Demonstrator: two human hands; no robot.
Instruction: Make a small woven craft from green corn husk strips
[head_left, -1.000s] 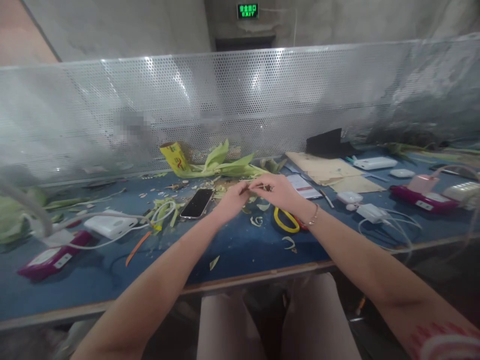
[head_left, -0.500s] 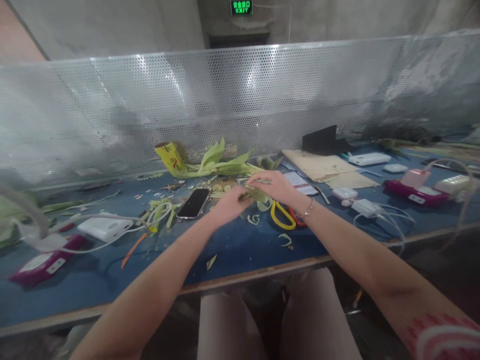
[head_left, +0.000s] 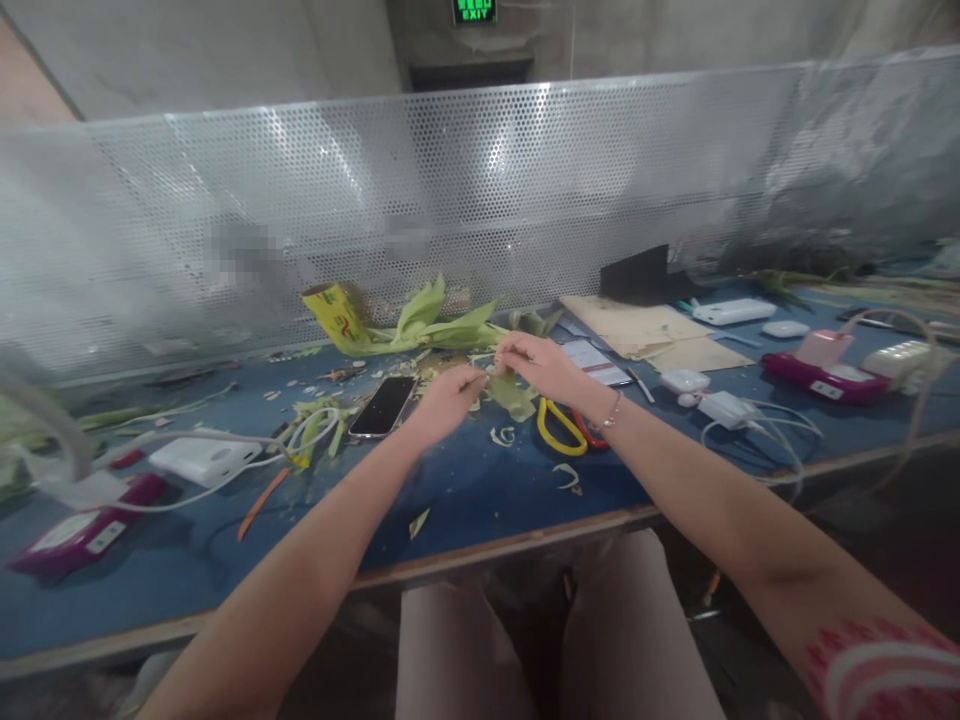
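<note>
A pale green piece of corn husk [head_left: 512, 397] hangs between my hands over the middle of the blue table. My right hand [head_left: 538, 364] pinches its upper part from above. At its left edge, the fingers of my left hand [head_left: 454, 396] are pressed together; what lies between them is too small to make out. Scissors with yellow and red handles [head_left: 559, 430] lie under my right wrist, their blades hidden. Just behind my hands, a bundle of green husk leaves [head_left: 442, 325] leans against a yellow cardboard tube [head_left: 337, 315]. A black-screened phone [head_left: 384, 407] rests left of my left hand.
Husk scraps litter the blue table [head_left: 480, 510]. White power banks [head_left: 205, 458], purple power strips [head_left: 825, 380] and cables stand on both sides. Brown paper sheets [head_left: 637, 328] lie back right. A perforated metal screen [head_left: 480, 190] closes off the back edge.
My hands have drawn slightly apart, the left one shifting left. The husk piece now hangs lower and shows more of its face below my right fingers. The camera view has shifted slightly.
</note>
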